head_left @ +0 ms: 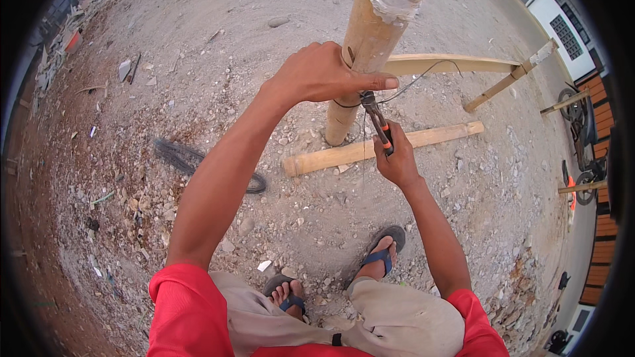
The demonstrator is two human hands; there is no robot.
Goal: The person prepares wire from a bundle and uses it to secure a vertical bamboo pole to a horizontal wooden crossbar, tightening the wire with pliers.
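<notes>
A thick upright bamboo pole (371, 36), wrapped near its top in torn whitish material, stands in front of me. My left hand (325, 74) grips its far left side, thumb stretched across the front. Just below that thumb, dark wire (345, 104) loops round the pole, and a loose end curves off to the right. My right hand (399, 158) is closed on the orange-and-black handles of pincers (378, 119). Their jaws meet the wire at the pole's right side; whether they are clamped on it is too small to tell.
A split bamboo piece (397, 145) lies on the stony ground behind the pincers. Left of it is a bundle of dark wire (182, 155), partly behind my left forearm. A bamboo rail (456, 65) runs right to a shorter post (506, 80). Motorbikes (582, 125) stand far right.
</notes>
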